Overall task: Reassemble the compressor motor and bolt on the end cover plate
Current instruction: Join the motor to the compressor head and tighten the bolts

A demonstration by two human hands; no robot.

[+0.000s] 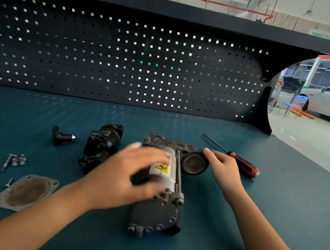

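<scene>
Compressor motor [156,214] lies on the worktop [275,202]. The left grip [132,175], blurred, spreads its fingers over the casing, and the right grip [223,168] clasps the round cylinder end [193,164]. End cover plate [25,192] lies left of the motor: steady the body, then seat the plate squarely.

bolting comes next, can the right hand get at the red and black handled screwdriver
Probably yes: the screwdriver lies uncovered just behind the right hand, once it lets go of the grey compressor motor.

Cover plate [25,192] left of motor [159,189]
</scene>
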